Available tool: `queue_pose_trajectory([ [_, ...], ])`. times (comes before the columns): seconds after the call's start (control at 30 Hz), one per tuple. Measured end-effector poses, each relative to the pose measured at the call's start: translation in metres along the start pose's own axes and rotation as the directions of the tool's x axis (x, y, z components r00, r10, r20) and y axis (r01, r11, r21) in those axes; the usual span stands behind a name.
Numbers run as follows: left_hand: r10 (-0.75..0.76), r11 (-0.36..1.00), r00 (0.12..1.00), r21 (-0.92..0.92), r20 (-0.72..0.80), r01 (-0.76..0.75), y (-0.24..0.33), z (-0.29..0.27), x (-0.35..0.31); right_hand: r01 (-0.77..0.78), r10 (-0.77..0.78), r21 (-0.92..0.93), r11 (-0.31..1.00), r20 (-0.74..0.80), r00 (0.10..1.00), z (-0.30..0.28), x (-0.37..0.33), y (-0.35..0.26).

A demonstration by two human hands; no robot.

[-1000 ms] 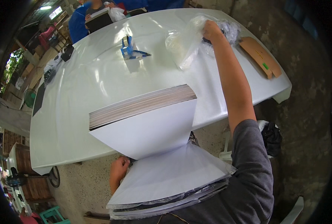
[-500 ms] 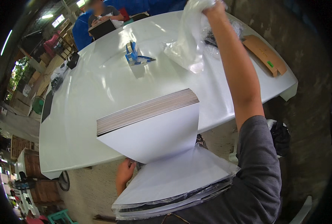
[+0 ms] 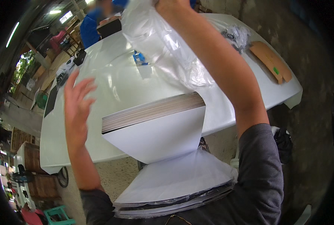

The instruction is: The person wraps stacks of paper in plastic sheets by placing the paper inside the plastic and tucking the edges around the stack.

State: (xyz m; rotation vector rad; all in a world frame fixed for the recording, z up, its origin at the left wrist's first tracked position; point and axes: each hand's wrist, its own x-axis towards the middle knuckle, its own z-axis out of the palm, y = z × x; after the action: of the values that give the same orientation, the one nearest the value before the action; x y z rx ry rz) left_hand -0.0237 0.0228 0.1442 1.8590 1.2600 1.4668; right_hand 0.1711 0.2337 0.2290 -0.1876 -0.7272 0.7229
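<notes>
Gripping plastic (image 3: pixel 168 48), apparently, right hand (image 3: pixel 171 5) partly cropped

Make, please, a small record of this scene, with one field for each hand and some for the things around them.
Left hand: raised above the left part of the table, fingers spread, holding nothing
Right hand: at the picture's top edge, gripping clear plastic film
Thick stack of sheets: white front face, at the table's near edge
Plastic-covered white pack: against the person's body
Small blue object: on the table, beyond the stack
Brown cardboard piece: table's right side
</notes>
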Motion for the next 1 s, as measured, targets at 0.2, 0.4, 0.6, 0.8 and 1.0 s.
queue_pose_trajectory([
  [0.2, 0.094, 0.984, 0.995, 0.147, 0.029, -0.097, -0.005, 0.066, 0.093, 0.159, -0.195, 0.189, 0.969, 0.193, 0.962, 0.037, -0.037, -0.005],
  [0.4, -0.141, 0.99, 0.984, -0.004, -0.112, 0.141, -0.084, 0.027, 0.153, 0.037, 0.206, -0.529, 0.848, 0.392, 0.897, -0.047, 0.021, 0.024],
  [0.6, -0.532, 0.809, 0.846, 0.271, -0.041, 0.522, -0.12, -0.002, 0.159, -0.493, 0.419, -0.743, 0.452, -0.311, 0.853, -0.074, 0.012, 0.021],
  [0.8, -0.366, 0.718, 0.93, 0.625, -0.032, 0.304, -0.12, -0.039, 0.174, -0.345, 0.904, -0.839, 0.42, 0.357, 0.234, -0.055, -0.074, -0.014],
  [1.0, 0.029, 0.896, 0.997, 0.441, 0.074, -0.059, -0.043, 0.016, 0.142, -0.957, 0.96, -0.077, 0.278, 0.038, 0.276, -0.052, -0.074, 0.001],
])
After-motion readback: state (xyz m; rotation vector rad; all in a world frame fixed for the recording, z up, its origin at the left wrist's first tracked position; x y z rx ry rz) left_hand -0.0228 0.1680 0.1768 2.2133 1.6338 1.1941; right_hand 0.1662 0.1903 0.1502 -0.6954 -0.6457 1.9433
